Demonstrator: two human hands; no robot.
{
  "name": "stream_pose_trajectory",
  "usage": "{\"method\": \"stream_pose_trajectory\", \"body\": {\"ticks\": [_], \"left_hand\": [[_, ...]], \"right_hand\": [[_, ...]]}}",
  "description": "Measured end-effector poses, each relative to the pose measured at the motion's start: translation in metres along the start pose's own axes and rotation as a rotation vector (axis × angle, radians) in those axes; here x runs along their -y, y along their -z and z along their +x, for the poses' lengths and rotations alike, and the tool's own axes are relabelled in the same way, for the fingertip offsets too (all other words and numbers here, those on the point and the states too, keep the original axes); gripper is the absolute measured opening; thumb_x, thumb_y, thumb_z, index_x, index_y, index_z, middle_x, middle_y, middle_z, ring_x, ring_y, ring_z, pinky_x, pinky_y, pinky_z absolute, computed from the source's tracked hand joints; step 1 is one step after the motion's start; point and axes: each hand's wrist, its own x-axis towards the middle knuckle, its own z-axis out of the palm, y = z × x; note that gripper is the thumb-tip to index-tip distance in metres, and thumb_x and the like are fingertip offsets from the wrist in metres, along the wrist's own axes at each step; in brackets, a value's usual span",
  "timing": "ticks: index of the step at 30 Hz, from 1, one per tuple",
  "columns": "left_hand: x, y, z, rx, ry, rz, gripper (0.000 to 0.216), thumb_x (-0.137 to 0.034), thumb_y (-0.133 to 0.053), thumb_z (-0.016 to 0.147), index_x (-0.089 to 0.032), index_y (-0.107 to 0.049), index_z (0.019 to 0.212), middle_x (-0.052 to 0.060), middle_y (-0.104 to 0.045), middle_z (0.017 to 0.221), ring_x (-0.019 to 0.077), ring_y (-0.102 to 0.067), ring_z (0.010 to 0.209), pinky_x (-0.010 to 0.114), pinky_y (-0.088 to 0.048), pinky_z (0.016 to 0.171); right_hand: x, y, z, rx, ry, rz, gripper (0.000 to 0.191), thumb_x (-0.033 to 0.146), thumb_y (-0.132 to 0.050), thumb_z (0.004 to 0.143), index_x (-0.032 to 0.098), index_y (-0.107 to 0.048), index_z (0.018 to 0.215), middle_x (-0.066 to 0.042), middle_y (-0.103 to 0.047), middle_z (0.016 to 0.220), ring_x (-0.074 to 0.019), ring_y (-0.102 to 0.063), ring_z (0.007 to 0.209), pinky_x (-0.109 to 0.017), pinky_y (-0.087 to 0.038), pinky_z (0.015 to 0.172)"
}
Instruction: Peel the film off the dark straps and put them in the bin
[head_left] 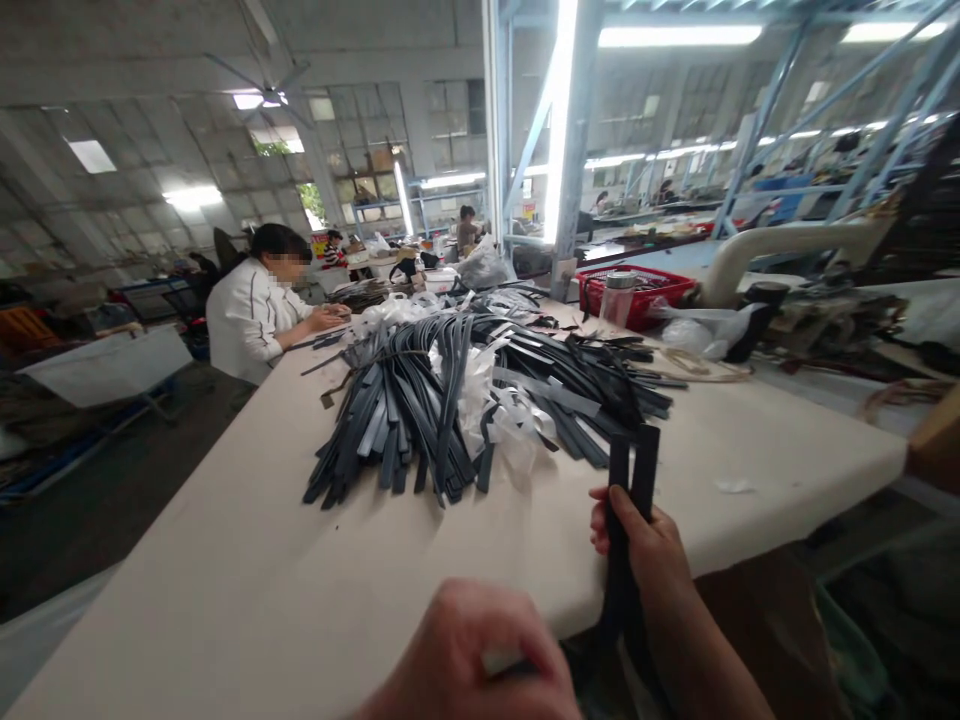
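Note:
Two flat black strips (632,480) stand side by side in my right hand (656,545), the thumb pressed across them. Their upper ends show above the fingers, and the lower lengths hang down past the table's front edge. My left hand (487,650) is low in front, blurred, with its fingers curled closed; a dark bit shows at the fingertips, but I cannot make out what it is. Beyond both hands a large heap of dark strips (397,410) lies fanned over the pale table (247,560). White plastic ribbons (517,415) are tangled among the strips.
Across the table's far left side, a person in a white top (244,310) works with both hands on the table. A red basket (637,300), a clear jar (618,297) and a plastic bag (701,330) stand at the back right. Machinery (817,310) is beyond the right edge.

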Motion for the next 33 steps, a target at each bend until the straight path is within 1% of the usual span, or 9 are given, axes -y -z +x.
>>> {"method": "stream_pose_trajectory", "body": {"ticks": [3,6,11,16,23,26,28,30,33], "left_hand": [[0.031,-0.001,0.071,-0.261,-0.115,0.432,0.018,-0.026,-0.078,0.074,-0.019,-0.069,0.087,0.007,-0.071,0.093,0.0251,-0.064,0.091,0.04,-0.049,0.086],[0.067,-0.004,0.128,-0.325,-0.28,0.818,0.052,-0.013,-0.078,0.07,-0.02,-0.063,0.118,0.012,-0.064,0.127,0.0311,-0.057,0.116,0.048,-0.043,0.099],[0.087,-0.002,0.159,-0.306,-0.371,0.912,0.006,-0.016,-0.07,0.08,-0.022,-0.072,0.082,0.004,-0.075,0.094,0.0252,-0.065,0.092,0.046,-0.046,0.09],[0.075,0.03,0.105,-0.408,-0.442,0.839,0.008,-0.021,-0.062,0.088,-0.022,-0.069,0.084,0.003,-0.074,0.099,0.0203,-0.064,0.098,0.041,-0.045,0.096],[0.078,0.079,-0.041,-0.58,-0.354,0.782,0.006,-0.02,-0.061,0.088,-0.024,-0.066,0.088,0.004,-0.071,0.105,0.0185,-0.065,0.101,0.032,-0.054,0.089],[0.075,0.086,-0.091,-0.549,-0.305,0.813,0.005,-0.021,-0.062,0.088,-0.024,-0.065,0.091,0.004,-0.072,0.102,0.017,-0.067,0.098,0.028,-0.056,0.086],[0.068,0.09,-0.113,-0.475,-0.312,0.868,0.007,-0.021,-0.062,0.088,-0.024,-0.065,0.093,0.004,-0.073,0.099,0.0164,-0.068,0.096,0.026,-0.056,0.085],[0.058,0.095,-0.128,-0.375,-0.348,0.955,0.011,-0.019,-0.061,0.087,-0.024,-0.065,0.095,0.004,-0.074,0.098,0.0169,-0.068,0.096,0.028,-0.055,0.089],[0.041,0.102,-0.142,-0.241,-0.43,1.081,0.015,-0.017,-0.057,0.087,-0.024,-0.065,0.097,0.003,-0.075,0.1,0.0177,-0.067,0.1,0.034,-0.049,0.099]], "right_hand": [[-0.002,0.0,0.0,0.041,0.0,-0.004,0.043,0.057,-0.074,0.074,0.016,-0.067,0.084,0.003,-0.064,0.053,-0.0092,-0.054,0.039,-0.019,-0.043,0.04],[-0.002,0.002,0.001,0.058,0.016,-0.001,0.043,0.057,-0.073,0.074,0.016,-0.066,0.085,0.003,-0.064,0.053,-0.0096,-0.055,0.04,-0.02,-0.044,0.041],[-0.004,0.005,0.001,0.052,0.026,-0.04,0.045,0.059,-0.071,0.075,0.015,-0.066,0.085,0.002,-0.064,0.054,-0.0109,-0.055,0.042,-0.022,-0.044,0.042],[-0.003,0.003,0.002,0.041,0.024,-0.052,0.046,0.06,-0.07,0.076,0.015,-0.066,0.085,0.001,-0.064,0.057,-0.0117,-0.055,0.044,-0.023,-0.045,0.044],[-0.001,0.007,-0.008,0.122,-0.071,-0.101,0.041,0.057,-0.066,0.081,0.017,-0.068,0.086,-0.001,-0.065,0.062,-0.0117,-0.054,0.049,-0.02,-0.04,0.042],[0.004,-0.006,-0.035,0.373,-0.087,-0.192,0.039,0.054,-0.057,0.089,0.017,-0.069,0.09,-0.002,-0.066,0.063,-0.0123,-0.054,0.052,-0.021,-0.043,0.048],[0.013,-0.026,-0.059,0.635,-0.084,-0.284,0.038,0.052,-0.053,0.091,0.018,-0.07,0.093,-0.009,-0.074,0.096,-0.0119,-0.057,0.055,-0.025,-0.049,0.054],[0.024,-0.054,-0.083,0.913,-0.027,-0.43,0.035,0.047,-0.05,0.094,0.019,-0.071,0.094,-0.013,-0.062,0.132,-0.0132,-0.064,0.062,-0.029,-0.054,0.062],[0.037,-0.098,-0.113,1.265,0.222,-0.635,0.022,0.029,-0.052,0.093,0.022,-0.072,0.089,-0.007,-0.069,0.123,-0.0243,-0.064,0.113,-0.032,-0.048,0.095]]}}
